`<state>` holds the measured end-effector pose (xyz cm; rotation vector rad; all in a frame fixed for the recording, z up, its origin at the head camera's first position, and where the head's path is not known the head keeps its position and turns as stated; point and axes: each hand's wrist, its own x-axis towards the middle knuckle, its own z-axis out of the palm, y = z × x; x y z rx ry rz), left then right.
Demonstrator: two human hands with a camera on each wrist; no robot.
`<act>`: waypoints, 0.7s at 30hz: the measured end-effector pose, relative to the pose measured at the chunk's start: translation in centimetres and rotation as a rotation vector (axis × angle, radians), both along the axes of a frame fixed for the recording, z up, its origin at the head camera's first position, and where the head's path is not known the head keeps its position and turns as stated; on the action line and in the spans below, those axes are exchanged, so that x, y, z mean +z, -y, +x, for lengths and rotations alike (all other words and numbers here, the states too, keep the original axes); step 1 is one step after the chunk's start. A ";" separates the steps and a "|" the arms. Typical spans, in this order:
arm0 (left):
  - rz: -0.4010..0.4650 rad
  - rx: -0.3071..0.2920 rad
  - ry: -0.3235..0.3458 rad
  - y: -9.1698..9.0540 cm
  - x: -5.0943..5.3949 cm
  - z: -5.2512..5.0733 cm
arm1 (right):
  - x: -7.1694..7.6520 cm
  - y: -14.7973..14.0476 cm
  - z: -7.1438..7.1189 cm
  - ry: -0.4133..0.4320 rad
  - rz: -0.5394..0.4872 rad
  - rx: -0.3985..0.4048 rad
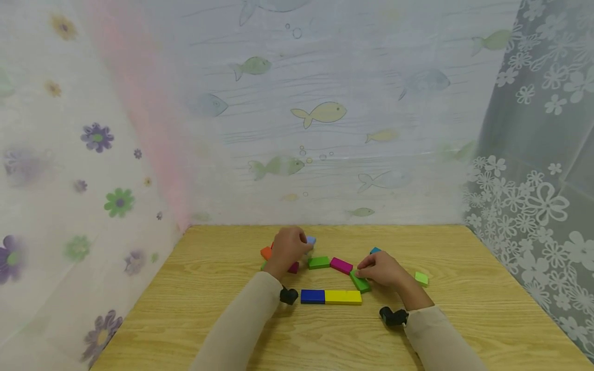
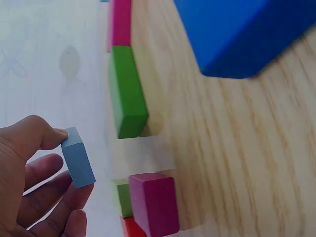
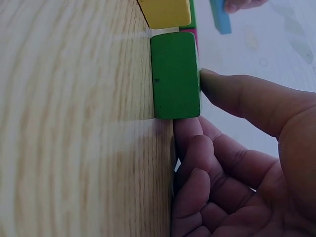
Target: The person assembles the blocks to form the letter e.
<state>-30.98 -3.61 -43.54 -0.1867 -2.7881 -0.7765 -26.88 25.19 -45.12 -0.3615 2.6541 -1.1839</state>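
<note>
The left hand has its grip pinched on a light blue block, thumb at one end and fingers at the other, so the long sides stay clear; it is held up off the wooden surface. The right hand has its thumb on the flat top of a green block and fingers curled against its side, pinching it low, presumably to steady its angle. That block lies between a magenta block and a yellow block, seemingly angled to continue a curve. No brand or writing is legible.
</note>
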 end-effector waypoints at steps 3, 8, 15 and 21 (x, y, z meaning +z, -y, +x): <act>0.065 -0.004 0.003 0.3 0.2 0.3 | 0.0 0.0 0.0 0.002 0.001 0.000; 0.149 -0.016 0.001 0.7 0.4 1.0 | 0.0 -0.1 0.0 0.005 0.001 0.004; 0.215 0.002 0.007 1.2 0.3 2.6 | 0.2 0.0 0.1 0.005 0.000 0.009; 0.260 -0.021 0.029 1.7 0.2 4.3 | 0.1 0.0 0.0 0.000 0.001 0.013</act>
